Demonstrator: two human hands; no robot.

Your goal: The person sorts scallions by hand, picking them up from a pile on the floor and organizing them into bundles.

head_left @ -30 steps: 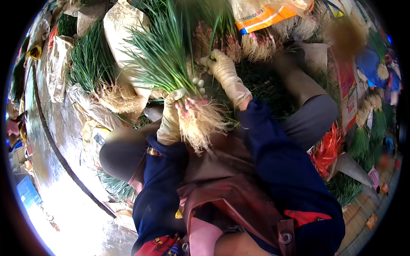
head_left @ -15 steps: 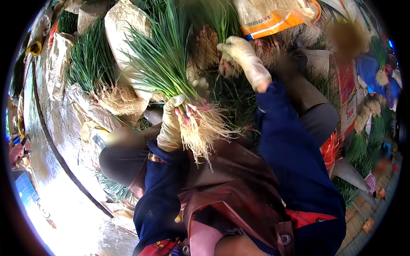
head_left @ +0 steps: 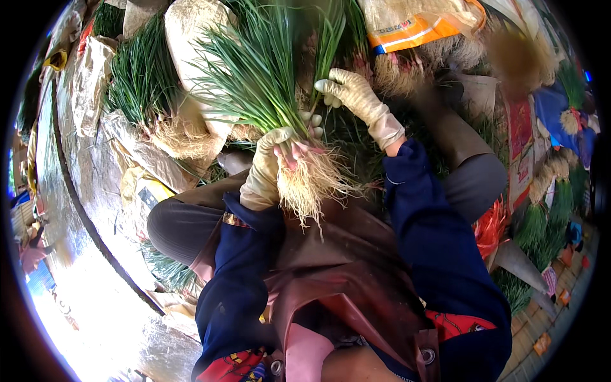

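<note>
Landmark: the held onion bunch [head_left: 273, 105], one, upright in front of the person, leaves away from the body, pale roots hanging over the apron [head_left: 331, 254].

Left hand [head_left: 267, 172]: gloved, wrapped round the stems just above the roots. Right hand [head_left: 353, 99]: gloved, just right of the bunch; thumb and fingers look pinched on a thin green stalk [head_left: 315, 102], partly hidden.

Step, as judged: gathering stalks by hand, left gripping, right handling single stalks. Next move would call for a steady left grip and the stalk aligned with the bunch at root level.

Count, outward: hands, two; pale sack [head_left: 194, 44] beyond and left of bunch, one; large root-on pile [head_left: 143, 79] farther left, one; orange-edged bag [head_left: 417, 32] beyond and right, one. Root clumps below that bag overlap; no reliable count.
</note>
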